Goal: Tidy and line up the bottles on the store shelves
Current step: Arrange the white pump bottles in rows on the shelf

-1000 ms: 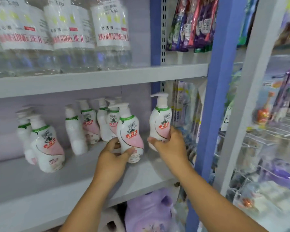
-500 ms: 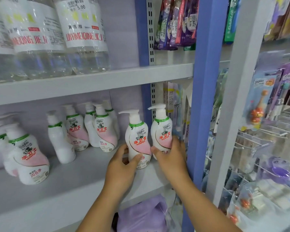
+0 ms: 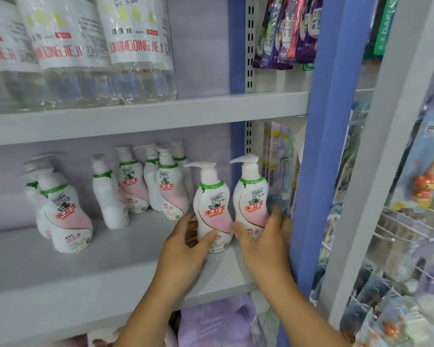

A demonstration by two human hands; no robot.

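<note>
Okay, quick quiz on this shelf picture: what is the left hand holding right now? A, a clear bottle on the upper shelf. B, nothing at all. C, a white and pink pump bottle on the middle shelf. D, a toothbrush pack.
C: the left hand curls round the base of a white and pink pump bottle standing on the grey middle shelf.

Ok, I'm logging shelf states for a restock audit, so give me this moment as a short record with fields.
place: middle shelf of a store rack
left hand: grips the left front pump bottle near its base
right hand: holds the right front pump bottle near its base
front pair: upright, side by side, labels forward, spouts pointing left
other pump bottles: loosely grouped farther back and left, not lined up
shelf above: large clear bottles
right of rack: hanging toothbrush packs
</note>
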